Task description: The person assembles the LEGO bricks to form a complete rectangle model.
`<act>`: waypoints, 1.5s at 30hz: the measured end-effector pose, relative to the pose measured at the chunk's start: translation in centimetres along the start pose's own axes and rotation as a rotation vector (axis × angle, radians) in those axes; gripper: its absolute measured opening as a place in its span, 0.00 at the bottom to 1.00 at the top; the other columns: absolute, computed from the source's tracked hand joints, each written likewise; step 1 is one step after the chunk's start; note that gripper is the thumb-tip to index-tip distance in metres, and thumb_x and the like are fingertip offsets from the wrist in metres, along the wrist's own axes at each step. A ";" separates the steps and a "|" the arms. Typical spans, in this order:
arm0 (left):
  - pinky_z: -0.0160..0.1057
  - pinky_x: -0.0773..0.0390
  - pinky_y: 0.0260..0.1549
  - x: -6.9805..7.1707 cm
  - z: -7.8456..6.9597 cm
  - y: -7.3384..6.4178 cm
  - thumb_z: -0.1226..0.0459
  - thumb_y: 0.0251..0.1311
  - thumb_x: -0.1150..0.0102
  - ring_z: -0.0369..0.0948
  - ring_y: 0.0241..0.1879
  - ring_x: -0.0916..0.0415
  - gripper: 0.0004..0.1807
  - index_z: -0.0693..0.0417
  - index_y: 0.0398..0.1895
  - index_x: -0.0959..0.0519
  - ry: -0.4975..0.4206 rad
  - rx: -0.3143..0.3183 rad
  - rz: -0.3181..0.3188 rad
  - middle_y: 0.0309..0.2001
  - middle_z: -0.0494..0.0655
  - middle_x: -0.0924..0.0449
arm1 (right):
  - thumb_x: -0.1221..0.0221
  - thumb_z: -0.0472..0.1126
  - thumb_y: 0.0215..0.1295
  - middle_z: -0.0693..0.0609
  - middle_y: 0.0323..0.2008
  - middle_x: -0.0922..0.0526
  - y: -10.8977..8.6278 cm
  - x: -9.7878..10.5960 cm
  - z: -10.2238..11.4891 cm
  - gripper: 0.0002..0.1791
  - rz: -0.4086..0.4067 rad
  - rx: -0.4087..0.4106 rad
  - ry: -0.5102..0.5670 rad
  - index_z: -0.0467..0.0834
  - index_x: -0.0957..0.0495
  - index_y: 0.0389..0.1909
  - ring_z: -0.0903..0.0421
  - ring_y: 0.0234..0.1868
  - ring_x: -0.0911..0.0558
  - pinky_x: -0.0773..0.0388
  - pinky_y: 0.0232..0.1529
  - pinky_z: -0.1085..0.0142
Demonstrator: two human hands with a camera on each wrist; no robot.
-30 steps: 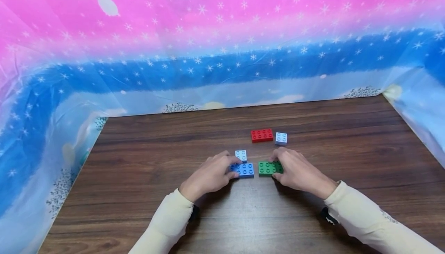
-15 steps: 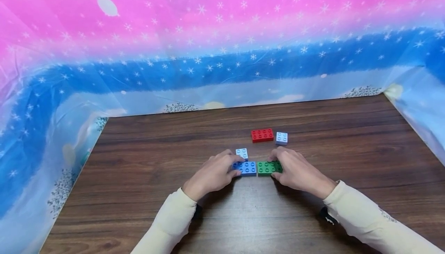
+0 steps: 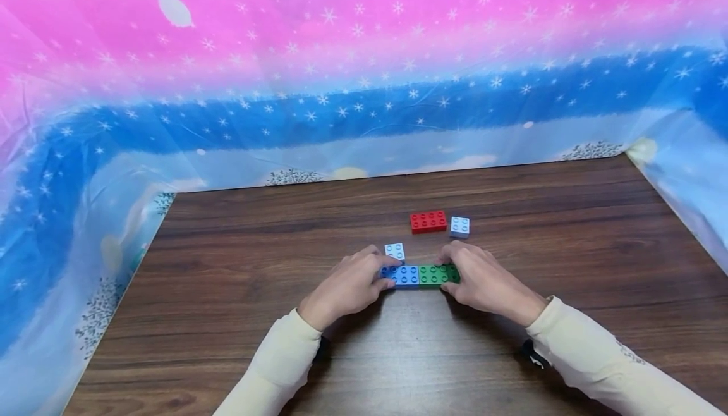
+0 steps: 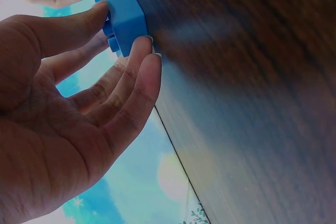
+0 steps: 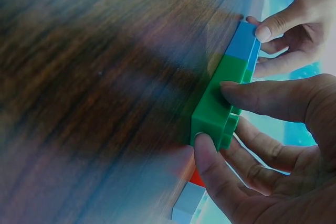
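Two eight-stud toy bricks lie end to end on the table, a blue brick [image 3: 406, 275] on the left and a green brick [image 3: 432, 275] on the right, their short ends meeting. My left hand [image 3: 347, 286] pinches the blue brick between thumb and fingers; its fingertips hide the left studs. With thumb and fingers my right hand [image 3: 489, 280] grips the green brick by its right end. In the right wrist view the thumb presses the long side of the green brick [image 5: 215, 98] while a finger touches its short end. A white four-stud brick [image 3: 394, 250] sits just behind the blue one, partly covered by fingers.
Farther back on the brown wooden table [image 3: 256, 232] are a red eight-stud brick [image 3: 428, 221] and a second white four-stud brick [image 3: 460, 227], close to each other. A pink and blue snowflake cloth [image 3: 364, 74] hangs along the table's back and sides.
My left hand has slid the blue brick rightward, and the green brick has shifted slightly left. The gap between them has closed. The white brick behind the blue one has moved back slightly.
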State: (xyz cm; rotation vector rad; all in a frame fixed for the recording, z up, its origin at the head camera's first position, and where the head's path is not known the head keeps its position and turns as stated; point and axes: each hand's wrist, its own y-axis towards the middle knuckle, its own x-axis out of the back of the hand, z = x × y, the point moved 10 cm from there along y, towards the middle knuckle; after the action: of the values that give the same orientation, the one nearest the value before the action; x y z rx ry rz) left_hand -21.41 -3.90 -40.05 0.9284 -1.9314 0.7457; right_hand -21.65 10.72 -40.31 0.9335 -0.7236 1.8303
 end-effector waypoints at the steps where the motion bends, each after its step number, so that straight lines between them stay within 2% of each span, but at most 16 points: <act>1: 0.43 0.27 0.43 0.0 0.0 0.0 0.61 0.71 0.40 0.40 0.42 0.28 0.20 0.50 0.65 0.21 0.001 0.001 0.000 0.52 0.48 0.22 | 0.28 0.33 0.59 0.47 0.44 0.19 0.0 0.0 0.0 0.18 0.001 0.002 0.000 0.36 0.19 0.49 0.54 0.42 0.23 0.21 0.48 0.52; 6: 0.44 0.26 0.44 0.1 0.1 0.0 0.60 0.71 0.39 0.40 0.45 0.27 0.20 0.49 0.65 0.21 0.007 -0.002 -0.004 0.54 0.49 0.22 | 0.27 0.36 0.58 0.47 0.45 0.19 0.1 0.2 0.0 0.20 0.004 0.008 -0.004 0.37 0.19 0.50 0.54 0.42 0.23 0.21 0.48 0.52; 12: 0.44 0.28 0.40 0.5 -0.1 -0.1 0.58 0.70 0.37 0.41 0.42 0.29 0.22 0.46 0.66 0.21 0.017 -0.006 -0.012 0.53 0.49 0.23 | 0.25 0.42 0.56 0.50 0.42 0.19 0.1 0.7 0.0 0.22 -0.005 0.023 0.011 0.39 0.18 0.50 0.55 0.39 0.23 0.22 0.43 0.55; 16: 0.44 0.27 0.38 1.1 -0.1 -0.4 0.57 0.70 0.37 0.41 0.41 0.27 0.21 0.45 0.65 0.21 0.007 0.006 -0.030 0.54 0.49 0.23 | 0.25 0.44 0.57 0.49 0.42 0.16 0.2 1.9 0.2 0.22 -0.048 0.047 0.014 0.39 0.18 0.49 0.52 0.43 0.19 0.21 0.43 0.53; 20: 0.45 0.25 0.36 1.8 0.2 -0.7 0.57 0.70 0.37 0.42 0.43 0.24 0.20 0.47 0.63 0.19 0.002 0.030 -0.071 0.52 0.47 0.21 | 0.26 0.45 0.58 0.44 0.48 0.17 0.4 3.3 0.2 0.25 -0.112 0.061 -0.015 0.37 0.19 0.52 0.46 0.49 0.18 0.21 0.48 0.47; 26: 0.43 0.26 0.30 2.7 1.0 -1.1 0.55 0.69 0.36 0.39 0.36 0.25 0.19 0.48 0.60 0.17 0.000 0.067 -0.132 0.46 0.44 0.19 | 0.25 0.44 0.57 0.39 0.53 0.20 1.4 4.9 -0.2 0.31 -0.166 0.033 -0.030 0.34 0.22 0.58 0.41 0.52 0.20 0.23 0.52 0.43; 34: 0.43 0.25 0.32 3.5 1.7 -1.1 0.55 0.69 0.37 0.39 0.38 0.22 0.17 0.48 0.58 0.16 -0.017 0.086 -0.188 0.51 0.45 0.17 | 0.27 0.43 0.60 0.37 0.57 0.21 3.9 5.0 -1.7 0.33 -0.153 -0.011 -0.012 0.33 0.25 0.62 0.40 0.58 0.22 0.27 0.58 0.42; 39: 0.43 0.26 0.30 3.7 1.9 -1.0 0.54 0.69 0.36 0.39 0.36 0.25 0.16 0.47 0.55 0.15 -0.027 0.109 -0.215 0.49 0.45 0.16 | 0.27 0.42 0.60 0.38 0.61 0.23 5.6 4.5 -2.6 0.34 -0.122 -0.051 0.022 0.34 0.27 0.65 0.41 0.62 0.25 0.30 0.62 0.43; 45: 0.43 0.26 0.32 3.6 2.1 -1.0 0.53 0.69 0.36 0.41 0.39 0.25 0.17 0.48 0.56 0.15 -0.038 0.118 -0.205 0.51 0.46 0.17 | 0.30 0.36 0.61 0.38 0.60 0.22 6.9 3.9 -2.9 0.29 -0.092 -0.068 0.010 0.34 0.25 0.63 0.43 0.59 0.24 0.29 0.60 0.45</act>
State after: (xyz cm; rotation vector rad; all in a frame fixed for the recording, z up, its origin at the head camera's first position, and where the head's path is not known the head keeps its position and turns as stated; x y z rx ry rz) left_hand -22.80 -7.19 -37.76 1.2004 -1.8062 0.7314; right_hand -29.90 12.14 -39.19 0.8983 -0.7203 1.7187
